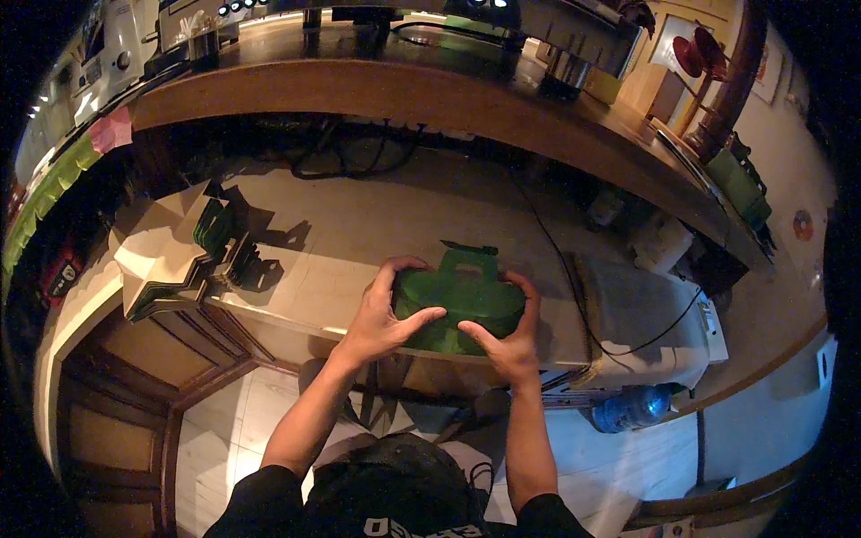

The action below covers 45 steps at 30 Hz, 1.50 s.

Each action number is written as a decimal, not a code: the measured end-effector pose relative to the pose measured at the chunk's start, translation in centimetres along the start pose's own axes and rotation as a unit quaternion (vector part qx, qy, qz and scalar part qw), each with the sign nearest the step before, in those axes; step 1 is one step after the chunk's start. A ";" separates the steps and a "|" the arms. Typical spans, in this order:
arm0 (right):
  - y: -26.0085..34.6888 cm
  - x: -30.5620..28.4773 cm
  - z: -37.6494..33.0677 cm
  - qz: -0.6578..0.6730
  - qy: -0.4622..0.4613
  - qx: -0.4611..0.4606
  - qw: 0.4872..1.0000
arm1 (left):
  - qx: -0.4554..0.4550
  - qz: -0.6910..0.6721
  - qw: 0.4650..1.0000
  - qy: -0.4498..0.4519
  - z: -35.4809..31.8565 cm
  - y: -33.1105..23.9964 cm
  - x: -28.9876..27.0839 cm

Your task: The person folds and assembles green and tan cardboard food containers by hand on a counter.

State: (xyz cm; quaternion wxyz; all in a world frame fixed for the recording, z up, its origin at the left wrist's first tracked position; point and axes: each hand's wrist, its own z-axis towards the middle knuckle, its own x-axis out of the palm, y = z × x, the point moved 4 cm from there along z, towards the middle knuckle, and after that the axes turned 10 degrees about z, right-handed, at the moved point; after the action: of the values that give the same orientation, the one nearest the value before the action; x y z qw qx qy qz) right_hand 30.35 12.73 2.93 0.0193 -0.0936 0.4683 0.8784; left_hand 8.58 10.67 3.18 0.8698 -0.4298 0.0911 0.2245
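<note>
A green folded carton (459,300) with a cut-out carry handle on top stands near the front edge of the counter. My left hand (387,314) wraps its left side, thumb laid across the near face. On the opposite side my right hand (511,332) grips it the same way, its thumb pointing in toward the other. Both hands are closed on the carton, and the fingers behind it are partly hidden. To the left sits a stack of flat, unfolded cartons (166,247), tan inside and green outside, reaching over the counter's front edge.
The wooden counter (332,260) runs under a raised shelf (359,85) bearing metal containers. A black cable (547,229) trails across the right side. Past it lies a cloth-covered box (628,305). Below, a large blue water bottle (632,408) rests near the tiled floor.
</note>
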 end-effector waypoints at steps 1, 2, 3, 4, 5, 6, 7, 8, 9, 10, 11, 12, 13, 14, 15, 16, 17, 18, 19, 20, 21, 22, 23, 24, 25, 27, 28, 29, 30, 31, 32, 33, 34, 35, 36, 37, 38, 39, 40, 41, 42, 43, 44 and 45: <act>0.1 0.0 0.0 -0.010 -0.002 -0.010 1.000 | 0.008 0.002 1.000 -0.006 0.0 -0.1 0.0; 0.2 -0.1 0.1 -0.021 -0.005 -0.020 1.000 | 0.017 0.004 1.000 -0.013 0.1 -0.2 -0.1; 0.3 -0.1 0.1 -0.031 -0.007 -0.029 0.999 | 0.016 0.005 1.000 -0.012 0.1 -0.3 -0.1; 0.3 -0.1 0.1 -0.036 -0.009 -0.031 0.999 | 0.015 0.006 1.000 -0.011 0.1 -0.4 -0.2; 0.3 -0.1 0.1 -0.041 -0.011 -0.033 0.999 | 0.014 0.007 1.000 -0.010 0.2 -0.6 -0.2; 0.4 -0.1 0.1 -0.045 -0.013 -0.035 0.998 | 0.011 0.005 1.000 -0.010 0.1 -0.6 -0.3; 0.4 -0.1 0.1 -0.050 -0.017 -0.031 0.998 | 0.007 0.004 1.000 -0.011 0.1 -0.7 -0.3; 0.4 -0.1 0.2 -0.055 -0.021 -0.027 0.998 | 0.004 0.002 1.000 -0.011 0.1 -0.7 -0.3; 0.4 -0.1 0.2 -0.059 -0.025 -0.024 0.998 | 0.006 0.007 1.000 -0.020 0.1 -0.7 -0.2; 0.3 -0.1 0.2 -0.055 -0.032 -0.024 0.998 | 0.009 0.012 0.999 -0.029 0.1 -0.6 -0.1; 0.2 -0.1 0.2 -0.050 -0.038 -0.025 0.998 | 0.012 0.017 0.999 -0.038 0.1 -0.6 -0.1; 0.1 -0.2 0.2 -0.046 -0.046 -0.025 0.998 | 0.012 0.023 0.999 -0.041 0.2 -0.7 0.0; 0.0 -0.2 0.2 -0.043 -0.048 -0.028 0.998 | 0.012 0.029 0.999 -0.044 0.2 -0.8 0.1; -0.1 -0.3 0.2 -0.039 -0.049 -0.030 0.998 | 0.012 0.035 0.998 -0.046 0.3 -0.9 0.1; -0.2 -0.3 0.2 -0.035 -0.051 -0.032 0.998 | 0.013 0.043 0.998 -0.050 0.2 -0.9 0.2; -0.1 -0.3 0.2 -0.054 -0.047 -0.042 0.997 | 0.013 0.051 0.997 -0.054 0.1 -0.9 0.2; 0.4 -0.2 0.2 -0.074 -0.042 -0.052 0.995 | 0.013 0.059 0.997 -0.057 0.1 -1.0 0.2; 0.6 -0.2 0.2 -0.093 -0.037 -0.062 0.993 | 0.010 0.058 0.997 -0.058 0.1 -1.0 0.1; 0.6 -0.1 0.2 -0.093 -0.035 -0.067 0.993 | 0.007 0.057 0.997 -0.059 0.0 -1.0 0.0; 0.4 -0.1 0.2 -0.094 -0.033 -0.073 0.992 | 0.003 0.055 0.997 -0.059 0.0 -1.1 0.0; 0.3 -0.2 0.2 -0.096 -0.032 -0.079 0.992 | 0.013 0.061 0.996 -0.063 0.0 -1.2 0.0; 0.2 -0.3 0.1 -0.086 -0.034 -0.069 0.993 | 0.023 0.066 0.995 -0.066 0.1 -1.3 0.0; 0.1 -0.3 0.0 -0.076 -0.037 -0.059 0.995 | 0.032 0.071 0.995 -0.069 0.1 -1.5 0.0; 0.0 -0.3 0.0 -0.065 -0.038 -0.049 0.996 | 0.027 0.073 0.995 -0.069 0.1 -1.5 0.0; 0.0 -0.3 0.0 -0.065 -0.041 -0.048 0.996 | 0.021 0.073 0.995 -0.068 0.1 -1.5 0.0; 0.2 -0.4 0.0 -0.063 -0.047 -0.047 0.996 | 0.022 0.079 0.995 -0.062 0.1 -1.5 0.0; 0.4 -0.3 -0.1 -0.060 -0.043 -0.049 0.996 | 0.028 0.083 0.995 -0.056 0.1 -1.5 -0.1; 0.7 -0.1 -0.1 -0.058 -0.038 -0.052 0.996 | 0.035 0.088 0.994 -0.050 0.1 -1.5 -0.1; 0.8 0.1 -0.1 -0.054 -0.034 -0.055 0.996 | 0.035 0.083 0.995 -0.044 0.0 -1.2 -0.1; 0.8 0.1 -0.1 -0.054 -0.034 -0.052 0.997 | 0.035 0.078 0.996 -0.038 -0.2 -0.8 0.0; 0.7 0.2 -0.1 -0.053 -0.033 -0.049 0.997 | 0.035 0.074 0.996 -0.032 -0.2 -0.6 0.1; 0.6 0.1 -0.1 -0.055 -0.034 -0.046 0.997 | 0.033 0.075 0.996 -0.025 -0.2 -0.7 0.3; 0.6 -0.1 -0.1 -0.063 -0.034 -0.057 0.996 | 0.031 0.075 0.996 -0.018 -0.1 -0.9 0.4; 0.6 -0.3 -0.1 -0.071 -0.035 -0.068 0.995 | 0.029 0.077 0.997 -0.011 0.0 -1.1 0.5; 0.8 -0.2 -0.1 -0.083 -0.033 -0.081 0.993 | 0.032 0.075 0.997 -0.009 0.1 -1.4 0.3; 0.8 -0.2 0.0 -0.078 -0.031 -0.081 0.993 | 0.036 0.073 0.997 -0.007 0.2 -1.7 0.0; 0.7 -0.1 -0.1 -0.074 -0.029 -0.082 0.994 | 0.039 0.071 0.997 -0.005 0.3 -1.9 -0.3; 0.5 -0.2 -0.1 -0.064 -0.028 -0.080 0.994 | 0.044 0.083 0.996 -0.004 0.4 -1.9 -0.4; 0.4 -0.3 -0.2 -0.061 -0.025 -0.077 0.995 | 0.048 0.094 0.994 -0.003 0.6 -1.9 -0.4; 0.5 -0.4 -0.2 -0.057 -0.022 -0.075 0.995 | 0.053 0.105 0.993 -0.002 0.8 -1.9 -0.4; 0.5 -0.4 -0.2 -0.054 -0.019 -0.071 0.996 | 0.053 0.102 0.993 -0.008 0.9 -2.0 -0.5; 0.5 -0.4 -0.3 -0.049 -0.023 -0.062 0.997 | 0.054 0.099 0.994 -0.015 1.0 -2.2 -0.5; 0.6 -0.4 -0.3 -0.044 -0.027 -0.053 0.997 | 0.055 0.095 0.994 -0.021 1.1 -2.3 -0.5; 0.6 -0.3 -0.4 -0.039 -0.031 -0.042 0.998 | 0.053 0.098 0.994 -0.022 1.1 -2.3 -0.4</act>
State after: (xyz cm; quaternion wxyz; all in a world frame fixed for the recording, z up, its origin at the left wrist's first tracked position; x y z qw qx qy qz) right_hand 30.68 12.04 3.23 0.0643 -0.0858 0.4264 0.8981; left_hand 9.28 10.20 5.61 0.8670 -0.3669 0.1250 0.3132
